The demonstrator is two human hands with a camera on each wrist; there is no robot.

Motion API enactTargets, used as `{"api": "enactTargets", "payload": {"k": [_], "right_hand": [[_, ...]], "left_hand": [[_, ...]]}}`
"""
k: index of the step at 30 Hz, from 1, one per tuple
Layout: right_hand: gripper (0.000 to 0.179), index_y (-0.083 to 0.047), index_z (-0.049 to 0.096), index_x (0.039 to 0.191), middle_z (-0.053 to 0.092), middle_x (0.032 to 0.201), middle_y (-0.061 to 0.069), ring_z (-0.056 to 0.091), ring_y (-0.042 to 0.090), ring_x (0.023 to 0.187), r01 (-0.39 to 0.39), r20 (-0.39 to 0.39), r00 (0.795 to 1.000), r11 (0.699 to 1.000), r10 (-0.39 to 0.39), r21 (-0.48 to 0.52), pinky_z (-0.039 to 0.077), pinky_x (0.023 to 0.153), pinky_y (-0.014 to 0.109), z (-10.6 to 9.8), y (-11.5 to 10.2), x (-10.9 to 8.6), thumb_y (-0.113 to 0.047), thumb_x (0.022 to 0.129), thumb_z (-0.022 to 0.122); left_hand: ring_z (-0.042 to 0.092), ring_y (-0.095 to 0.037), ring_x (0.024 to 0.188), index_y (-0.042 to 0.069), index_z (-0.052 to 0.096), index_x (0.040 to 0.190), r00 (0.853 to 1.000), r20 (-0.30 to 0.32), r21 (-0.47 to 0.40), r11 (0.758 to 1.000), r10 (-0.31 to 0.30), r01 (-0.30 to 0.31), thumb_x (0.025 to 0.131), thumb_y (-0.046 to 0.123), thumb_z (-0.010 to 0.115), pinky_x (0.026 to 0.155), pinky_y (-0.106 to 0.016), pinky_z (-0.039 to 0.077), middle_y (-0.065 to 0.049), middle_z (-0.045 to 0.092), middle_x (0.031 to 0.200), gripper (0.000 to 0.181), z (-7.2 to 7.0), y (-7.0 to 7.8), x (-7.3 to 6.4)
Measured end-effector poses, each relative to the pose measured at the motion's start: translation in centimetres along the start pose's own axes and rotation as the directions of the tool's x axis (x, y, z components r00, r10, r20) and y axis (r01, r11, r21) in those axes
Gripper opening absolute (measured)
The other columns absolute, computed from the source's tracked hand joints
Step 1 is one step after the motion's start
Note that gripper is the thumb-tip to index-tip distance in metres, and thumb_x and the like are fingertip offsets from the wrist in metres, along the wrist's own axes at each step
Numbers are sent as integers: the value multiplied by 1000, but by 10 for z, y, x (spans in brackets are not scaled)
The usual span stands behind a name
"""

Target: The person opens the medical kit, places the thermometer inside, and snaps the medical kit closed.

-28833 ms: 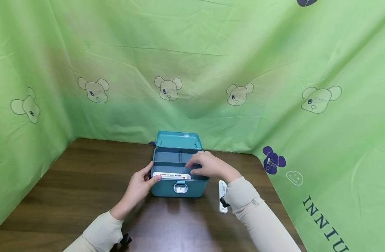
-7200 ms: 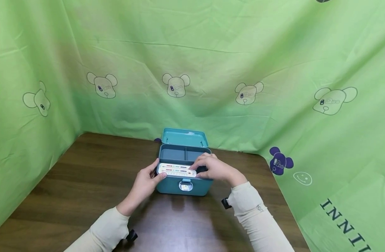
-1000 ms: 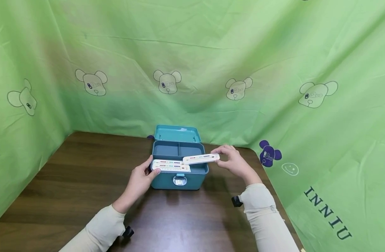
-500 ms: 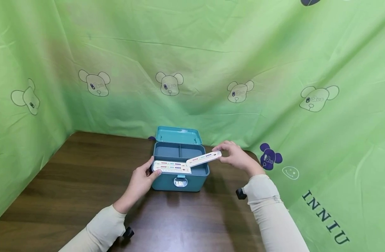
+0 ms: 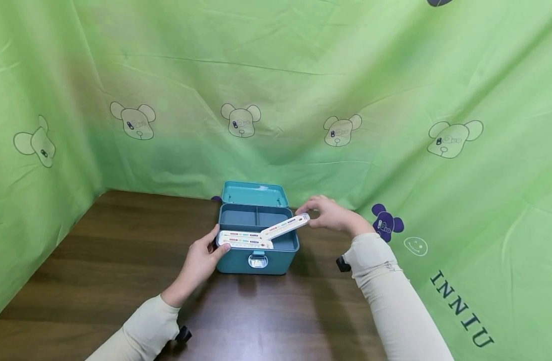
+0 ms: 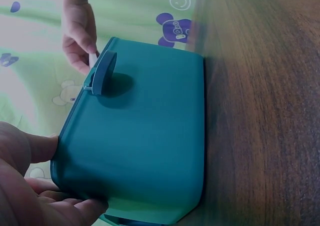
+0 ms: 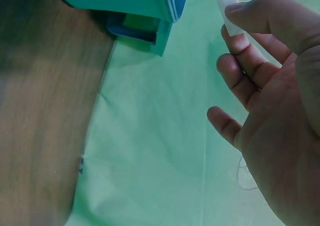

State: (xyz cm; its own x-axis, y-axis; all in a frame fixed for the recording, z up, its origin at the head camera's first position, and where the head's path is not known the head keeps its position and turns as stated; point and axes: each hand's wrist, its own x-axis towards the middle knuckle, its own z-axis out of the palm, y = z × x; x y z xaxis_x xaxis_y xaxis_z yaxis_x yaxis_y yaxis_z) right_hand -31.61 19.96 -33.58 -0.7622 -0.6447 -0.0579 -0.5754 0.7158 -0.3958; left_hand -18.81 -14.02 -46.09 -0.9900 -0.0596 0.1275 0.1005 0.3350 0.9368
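Observation:
A teal storage box (image 5: 276,261) stands on the table with its lid (image 5: 255,194) folded back. My left hand (image 5: 201,260) grips its front left corner; the left wrist view shows the thumb at the rim and the fingers at the side. Two slim white cases (image 5: 244,244) with coloured print lie side by side in the front compartment. My right hand (image 5: 332,214) pinches the right end of a third slim white case (image 5: 285,227). This one slants, its left end low by the two cases; whether they touch I cannot tell.
A divider (image 5: 257,215) splits the rear of the box into two compartments. The front has a metal clasp (image 5: 258,260). Green cloth (image 5: 276,100) with bear prints hangs close behind the box and along both sides of the wooden table (image 5: 122,260).
Earlier one white case was in the box and another on the table; later two lay inside. In the last second my right hand has raised the third case's right end, steepening its slant.

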Motion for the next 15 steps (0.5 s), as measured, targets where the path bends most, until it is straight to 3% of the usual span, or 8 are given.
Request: {"api": "enactTargets", "payload": {"k": [15], "right_hand": [[35,-21,76,121,65,132,2,46,32,131,31,94,995,999,-30,-12,32,112,62,-2,-23,16,-9,88,74]], "left_hand": [[43,-32,145,1,40,155,1000,0,7,1000,-6,6,98,17,72,110,-44,43,-19,41,159,68,0,1,0]]}}
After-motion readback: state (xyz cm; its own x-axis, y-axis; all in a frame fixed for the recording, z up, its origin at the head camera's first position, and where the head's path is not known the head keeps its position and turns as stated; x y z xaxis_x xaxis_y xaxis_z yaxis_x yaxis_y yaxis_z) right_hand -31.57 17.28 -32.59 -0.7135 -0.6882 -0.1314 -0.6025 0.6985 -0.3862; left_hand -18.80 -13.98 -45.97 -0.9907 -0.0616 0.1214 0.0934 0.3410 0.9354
